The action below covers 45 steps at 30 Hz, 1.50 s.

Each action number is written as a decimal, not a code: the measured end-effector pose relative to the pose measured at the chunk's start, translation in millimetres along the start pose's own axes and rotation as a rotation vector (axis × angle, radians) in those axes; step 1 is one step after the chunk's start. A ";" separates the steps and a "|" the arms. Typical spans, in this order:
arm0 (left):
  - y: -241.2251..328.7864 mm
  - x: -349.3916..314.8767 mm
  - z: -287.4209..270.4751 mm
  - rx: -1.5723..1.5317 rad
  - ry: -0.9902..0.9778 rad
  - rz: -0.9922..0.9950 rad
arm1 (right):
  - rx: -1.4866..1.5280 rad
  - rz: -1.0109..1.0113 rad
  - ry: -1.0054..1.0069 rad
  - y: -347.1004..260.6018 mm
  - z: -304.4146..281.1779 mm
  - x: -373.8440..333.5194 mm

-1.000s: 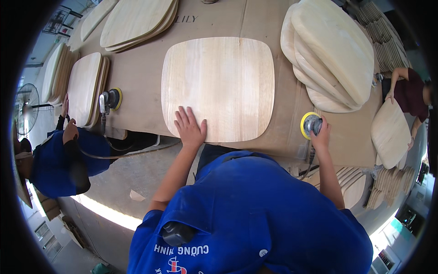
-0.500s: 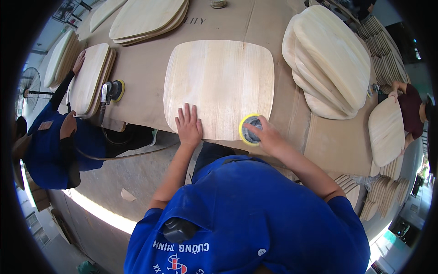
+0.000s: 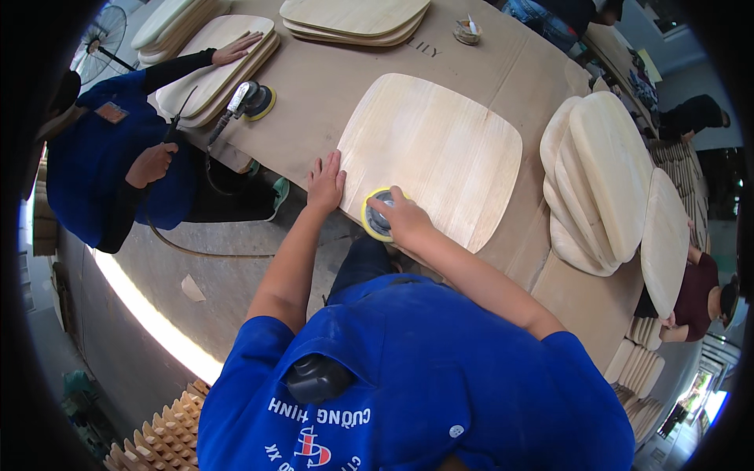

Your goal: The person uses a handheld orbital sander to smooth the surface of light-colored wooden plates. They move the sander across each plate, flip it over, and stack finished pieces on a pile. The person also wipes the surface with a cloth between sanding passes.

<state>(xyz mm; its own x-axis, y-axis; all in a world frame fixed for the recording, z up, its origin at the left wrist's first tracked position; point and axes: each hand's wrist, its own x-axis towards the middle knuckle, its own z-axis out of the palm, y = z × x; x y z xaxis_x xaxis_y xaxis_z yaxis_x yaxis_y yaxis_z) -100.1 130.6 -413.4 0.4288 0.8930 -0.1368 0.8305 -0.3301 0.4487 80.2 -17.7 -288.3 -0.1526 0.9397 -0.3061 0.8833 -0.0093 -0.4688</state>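
A pale wooden board with rounded corners (image 3: 432, 149) lies flat before me on the covered table. My left hand (image 3: 326, 187) rests on its left edge, fingers stretched out and nothing held. At the near edge, my right hand (image 3: 410, 221) grips a round sanding pad (image 3: 378, 225) with a yellow rim and grey top. The pad sits by the board's near left corner, a short way right of my left hand. Its underside is hidden.
Stacked boards (image 3: 597, 180) stand at the right, where a person in dark red (image 3: 699, 298) holds another board (image 3: 664, 243). At the left, a co-worker in blue (image 3: 118, 173) touches a stack (image 3: 220, 63); an orbital sander (image 3: 255, 100) lies nearby. A small container (image 3: 466, 31) is at the back.
The view has turned, so the board appears rotated and further right. My right hand has moved the sanding pad left along the near edge, closer to my left hand.
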 end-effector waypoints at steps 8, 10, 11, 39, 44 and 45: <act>-2.6 -4.5 0.8 0.009 -0.029 0.037 | 0.061 0.285 0.138 64.3 1.9 -108.0; -4.3 -2.9 -3.5 0.006 -0.019 0.074 | 0.049 0.347 0.198 80.3 -1.9 -130.0; -5.4 -3.5 -5.8 -0.001 -0.043 0.081 | 0.043 0.415 0.194 84.8 -3.6 -137.3; -31.7 -9.8 -25.1 -0.114 -0.146 0.244 | -0.110 0.236 0.198 7.1 -50.4 197.5; -27.5 -9.5 -30.7 -0.110 -0.155 0.236 | -0.075 0.404 0.256 68.2 -105.7 259.9; -27.3 -8.6 -30.6 -0.111 -0.155 0.235 | -0.077 0.443 0.270 78.9 -114.9 270.6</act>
<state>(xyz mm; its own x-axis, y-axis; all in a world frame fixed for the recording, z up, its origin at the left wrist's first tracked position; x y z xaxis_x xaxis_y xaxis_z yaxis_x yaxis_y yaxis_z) -137.3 141.3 -397.5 0.6607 0.7362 -0.1468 0.6619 -0.4790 0.5766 159.5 275.1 -313.0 0.3538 0.9060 -0.2321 0.8687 -0.4103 -0.2775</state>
